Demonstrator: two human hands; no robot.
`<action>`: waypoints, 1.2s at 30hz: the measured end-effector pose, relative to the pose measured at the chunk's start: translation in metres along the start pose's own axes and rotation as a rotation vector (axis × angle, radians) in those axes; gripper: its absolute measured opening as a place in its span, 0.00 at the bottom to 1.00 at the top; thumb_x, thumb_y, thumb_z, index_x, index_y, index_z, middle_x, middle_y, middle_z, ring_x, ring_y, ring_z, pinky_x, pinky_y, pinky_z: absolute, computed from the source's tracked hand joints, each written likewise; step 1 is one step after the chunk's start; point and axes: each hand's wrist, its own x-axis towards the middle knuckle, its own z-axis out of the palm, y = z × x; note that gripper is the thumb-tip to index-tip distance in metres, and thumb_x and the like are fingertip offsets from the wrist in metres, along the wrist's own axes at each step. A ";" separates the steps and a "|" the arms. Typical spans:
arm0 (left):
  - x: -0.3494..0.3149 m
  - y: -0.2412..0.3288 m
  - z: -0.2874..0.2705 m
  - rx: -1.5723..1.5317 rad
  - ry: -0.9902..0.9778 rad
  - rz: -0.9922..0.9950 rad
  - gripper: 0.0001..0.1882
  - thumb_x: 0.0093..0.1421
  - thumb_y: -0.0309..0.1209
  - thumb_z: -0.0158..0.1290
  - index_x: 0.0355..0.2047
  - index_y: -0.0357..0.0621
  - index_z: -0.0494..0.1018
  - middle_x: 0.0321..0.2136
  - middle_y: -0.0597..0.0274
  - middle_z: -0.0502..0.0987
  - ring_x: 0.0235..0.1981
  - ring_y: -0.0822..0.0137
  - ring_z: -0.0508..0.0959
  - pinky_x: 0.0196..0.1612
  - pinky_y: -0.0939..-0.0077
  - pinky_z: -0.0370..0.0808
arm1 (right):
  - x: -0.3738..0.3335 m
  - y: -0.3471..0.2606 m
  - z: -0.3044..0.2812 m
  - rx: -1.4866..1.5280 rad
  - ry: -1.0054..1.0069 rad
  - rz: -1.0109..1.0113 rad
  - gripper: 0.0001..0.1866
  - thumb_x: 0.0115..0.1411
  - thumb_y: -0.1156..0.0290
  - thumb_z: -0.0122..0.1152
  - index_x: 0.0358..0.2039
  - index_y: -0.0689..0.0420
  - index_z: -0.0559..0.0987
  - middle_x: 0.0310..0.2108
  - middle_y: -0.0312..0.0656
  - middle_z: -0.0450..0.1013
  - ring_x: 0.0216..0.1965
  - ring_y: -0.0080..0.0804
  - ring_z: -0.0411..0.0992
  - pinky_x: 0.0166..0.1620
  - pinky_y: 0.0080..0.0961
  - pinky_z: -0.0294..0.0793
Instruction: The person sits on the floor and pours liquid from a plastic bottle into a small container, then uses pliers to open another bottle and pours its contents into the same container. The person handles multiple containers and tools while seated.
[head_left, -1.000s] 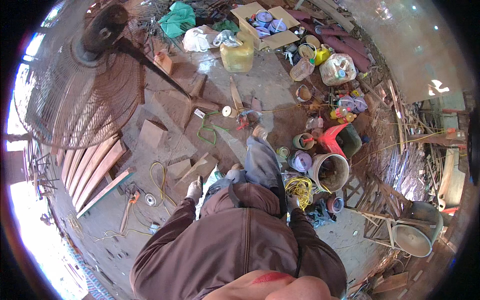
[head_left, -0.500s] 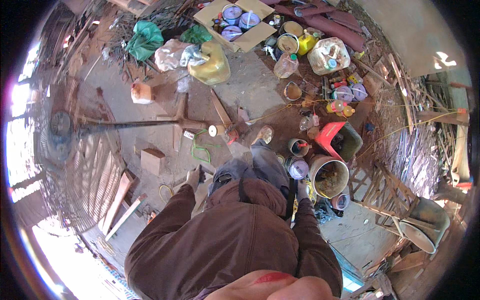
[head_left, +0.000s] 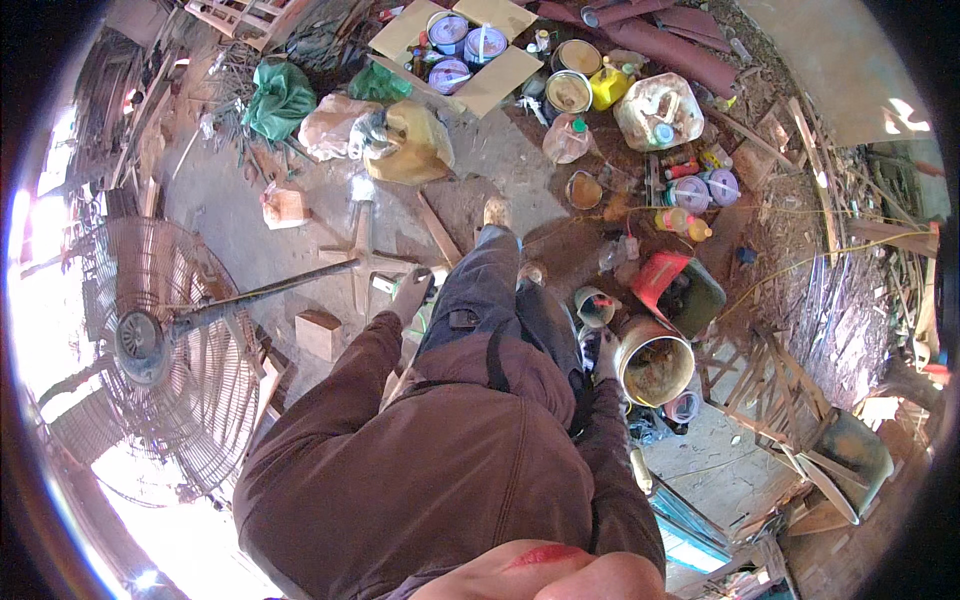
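My left hand point(head_left: 410, 296) is out ahead of my left thigh, fingers curled round a small dark object point(head_left: 430, 287) whose kind I cannot make out. Just beyond it lies the cross-shaped base point(head_left: 365, 262) of a stand fan. My right hand point(head_left: 607, 360) hangs by my right thigh, close to the left rim of a large pale bucket point(head_left: 656, 362) with dirty contents. Its fingers are hidden, so a grip cannot be told. Past it stand a smaller grey pail point(head_left: 596, 307) and a red and dark green container point(head_left: 690, 292).
The large fan's cage point(head_left: 170, 350) fills the left side. Ahead are a cardboard box of paint cans point(head_left: 484, 45), a yellowish sack point(head_left: 408, 145), a green bag point(head_left: 278, 98) and a plastic jug point(head_left: 658, 112). A wooden block point(head_left: 318, 334) lies at left, a wooden frame point(head_left: 765, 385) at right.
My left foot has stepped forward and my body has moved ahead. My left hand has swung forward with the dark object, and my right hand has risen slightly beside the bucket.
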 end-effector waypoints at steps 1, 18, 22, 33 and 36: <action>0.001 -0.005 -0.005 0.024 0.027 -0.086 0.13 0.64 0.37 0.50 0.42 0.42 0.72 0.27 0.65 0.77 0.27 0.72 0.76 0.26 0.78 0.71 | -0.012 0.007 0.002 -0.123 -0.029 -0.029 0.13 0.63 0.63 0.56 0.40 0.59 0.78 0.34 0.43 0.77 0.31 0.32 0.75 0.36 0.27 0.75; 0.159 0.215 0.001 0.708 -0.177 0.092 0.25 0.61 0.47 0.50 0.49 0.39 0.73 0.45 0.46 0.78 0.49 0.48 0.77 0.51 0.62 0.73 | -0.001 -0.214 0.075 0.398 0.042 0.550 0.11 0.63 0.62 0.59 0.36 0.57 0.78 0.27 0.35 0.75 0.21 0.24 0.71 0.25 0.25 0.70; 0.187 0.230 0.019 0.933 -0.426 0.344 0.24 0.60 0.49 0.50 0.46 0.41 0.75 0.40 0.43 0.79 0.45 0.43 0.77 0.48 0.54 0.73 | 0.052 -0.274 0.117 -0.087 -0.140 0.200 0.11 0.62 0.67 0.59 0.38 0.63 0.77 0.30 0.42 0.75 0.31 0.32 0.73 0.38 0.29 0.73; 0.168 0.266 0.046 1.463 -1.052 0.175 0.41 0.57 0.67 0.46 0.62 0.53 0.64 0.61 0.55 0.64 0.63 0.49 0.62 0.65 0.59 0.58 | -0.008 -0.232 0.179 -0.622 -0.456 0.247 0.29 0.52 0.56 0.68 0.51 0.59 0.75 0.50 0.53 0.71 0.54 0.47 0.68 0.59 0.39 0.65; 0.177 0.246 0.042 1.567 -1.219 0.252 0.39 0.59 0.66 0.43 0.65 0.63 0.58 0.61 0.62 0.66 0.63 0.51 0.62 0.64 0.58 0.59 | 0.002 -0.297 0.171 -0.586 -0.528 0.373 0.28 0.51 0.55 0.67 0.49 0.58 0.76 0.48 0.53 0.71 0.53 0.48 0.69 0.57 0.40 0.67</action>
